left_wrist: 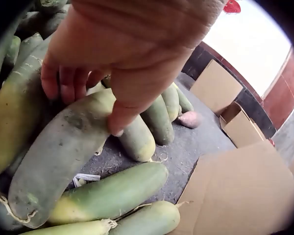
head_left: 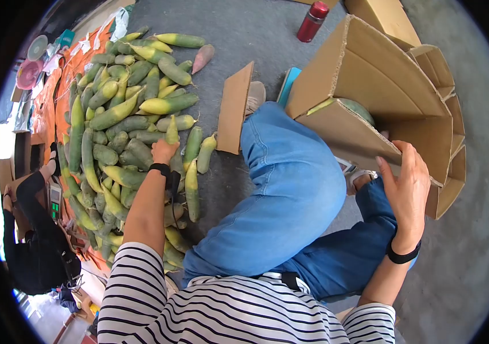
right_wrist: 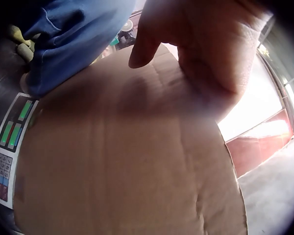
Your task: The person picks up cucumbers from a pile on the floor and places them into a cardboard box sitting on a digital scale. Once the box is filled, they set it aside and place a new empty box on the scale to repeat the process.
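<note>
My left hand (head_left: pixel 165 152) reaches into a heap of long green radishes (head_left: pixel 121 114) on the floor. In the left wrist view its fingers and thumb (left_wrist: pixel 118 122) straddle one thick green radish (left_wrist: pixel 63 156) near its upper end, with others close around it. Over on the right, my right hand (head_left: pixel 408 183) grips the near wall of an upright cardboard box (head_left: pixel 390 86), thumb outside and fingertips over the edge. Part of a green radish (head_left: pixel 358 109) shows inside the box. The right wrist view has the box's cardboard wall (right_wrist: pixel 122 156) below the hand.
A loose cardboard flap (head_left: pixel 235 109) stands between the heap and my knee. A digital scale (right_wrist: pixel 9 147) shows beside the box. A red flask (head_left: pixel 313 22) stands behind it. Another person in black (head_left: pixel 38 235) is at the far left, beyond the orange sheet (head_left: pixel 61 114).
</note>
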The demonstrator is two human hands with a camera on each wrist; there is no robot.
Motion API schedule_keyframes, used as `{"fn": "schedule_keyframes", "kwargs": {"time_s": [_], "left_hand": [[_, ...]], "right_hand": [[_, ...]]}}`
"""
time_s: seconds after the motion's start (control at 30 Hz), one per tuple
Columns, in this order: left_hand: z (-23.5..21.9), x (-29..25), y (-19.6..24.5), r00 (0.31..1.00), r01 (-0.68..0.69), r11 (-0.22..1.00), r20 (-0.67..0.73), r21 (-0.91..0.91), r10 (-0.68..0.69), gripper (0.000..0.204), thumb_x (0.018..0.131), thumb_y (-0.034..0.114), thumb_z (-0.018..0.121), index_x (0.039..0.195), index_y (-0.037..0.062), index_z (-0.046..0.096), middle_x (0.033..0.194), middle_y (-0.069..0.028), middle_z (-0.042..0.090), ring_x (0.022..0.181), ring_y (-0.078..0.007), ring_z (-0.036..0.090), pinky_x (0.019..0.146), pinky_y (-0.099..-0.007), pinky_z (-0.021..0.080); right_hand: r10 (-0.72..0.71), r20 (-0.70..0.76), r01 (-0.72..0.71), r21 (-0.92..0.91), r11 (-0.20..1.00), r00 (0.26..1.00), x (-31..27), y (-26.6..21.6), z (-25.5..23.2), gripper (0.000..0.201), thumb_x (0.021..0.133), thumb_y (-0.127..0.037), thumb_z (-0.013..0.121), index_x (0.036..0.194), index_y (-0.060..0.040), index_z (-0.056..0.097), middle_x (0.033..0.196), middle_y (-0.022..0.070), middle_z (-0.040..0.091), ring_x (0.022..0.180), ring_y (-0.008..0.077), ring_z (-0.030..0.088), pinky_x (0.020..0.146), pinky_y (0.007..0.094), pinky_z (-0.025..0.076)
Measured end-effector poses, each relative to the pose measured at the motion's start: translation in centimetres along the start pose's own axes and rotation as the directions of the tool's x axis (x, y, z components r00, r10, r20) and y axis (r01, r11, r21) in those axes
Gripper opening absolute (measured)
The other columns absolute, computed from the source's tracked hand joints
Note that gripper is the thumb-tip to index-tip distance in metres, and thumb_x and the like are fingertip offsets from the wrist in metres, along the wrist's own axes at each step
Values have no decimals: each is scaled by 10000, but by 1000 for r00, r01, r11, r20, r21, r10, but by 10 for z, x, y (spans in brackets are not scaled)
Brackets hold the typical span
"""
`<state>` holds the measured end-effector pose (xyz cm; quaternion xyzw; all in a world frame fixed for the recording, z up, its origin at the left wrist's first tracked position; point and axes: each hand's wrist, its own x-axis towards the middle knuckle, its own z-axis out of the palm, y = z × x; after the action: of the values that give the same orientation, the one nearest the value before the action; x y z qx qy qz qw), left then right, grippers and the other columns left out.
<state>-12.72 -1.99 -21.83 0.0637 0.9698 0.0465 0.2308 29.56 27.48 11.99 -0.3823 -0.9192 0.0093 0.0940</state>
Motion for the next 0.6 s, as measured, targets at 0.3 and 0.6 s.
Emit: {"fn": "schedule_keyframes", "kwargs": {"time_s": [0.3,0.6], "left_hand": [[19,-73,-8,808,-589,793,-135,-155,574,553,707,195,754,1127,-22,469,1076,-256,558,1044,-433,534,890,-459,444],[-124,-173,38,737,-669,524,-379,-527,560,438,810,77,716,1180,-14,500,1119,-122,593,986,-205,592,861,-330,478]], "right_hand": [[-74,-59,75,14,997,995,-6,11,4,348,759,-183,744,1010,-18,568,882,147,620,842,331,600,751,420,465],[-102,-100,101,-18,995,990,-15,17,8,353,713,-219,780,896,-41,536,804,110,604,790,284,610,726,401,470]]}}
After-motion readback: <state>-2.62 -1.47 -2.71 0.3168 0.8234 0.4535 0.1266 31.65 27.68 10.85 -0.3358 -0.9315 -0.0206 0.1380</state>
